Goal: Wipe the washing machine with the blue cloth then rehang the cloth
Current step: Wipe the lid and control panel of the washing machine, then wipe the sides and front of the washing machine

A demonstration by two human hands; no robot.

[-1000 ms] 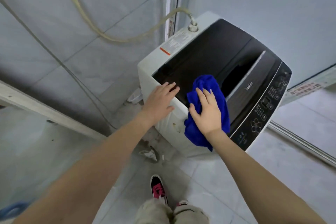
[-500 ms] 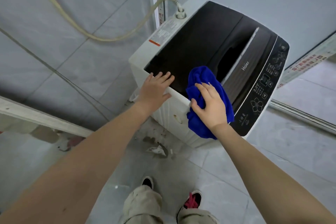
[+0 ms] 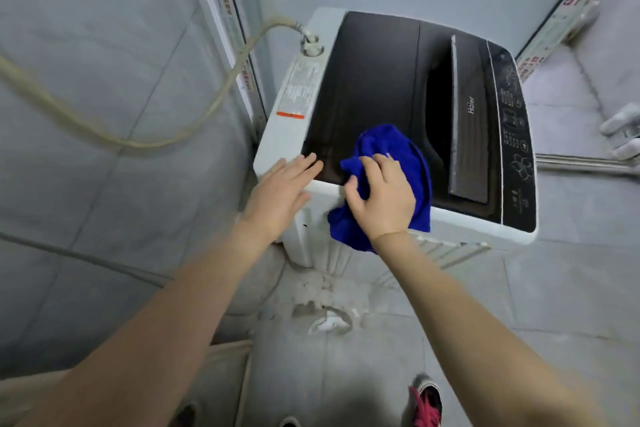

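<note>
A white top-loading washing machine [image 3: 287, 146] with a dark glass lid [image 3: 374, 80] stands in a tiled corner. The blue cloth [image 3: 408, 156] lies bunched on the lid's near left part and hangs over the machine's side edge. My right hand [image 3: 384, 198] lies on top of the cloth, its fingers bent and its thumb hooked into the folds, gripping it against the lid. My left hand [image 3: 280, 194] rests flat on the machine's near left corner, fingertips touching the dark lid, a little left of the cloth.
The control panel [image 3: 516, 135] runs along the lid's right side. A beige hose [image 3: 207, 114] loops from the machine's back corner along the left wall. A white object [image 3: 623, 132] sits at the right edge. My shoe [image 3: 426, 402] stands on the stained floor below.
The view has swung round, so the machine now sits higher and more square. My right hand has curled more into the cloth and slid it slightly left, closer to the left hand.
</note>
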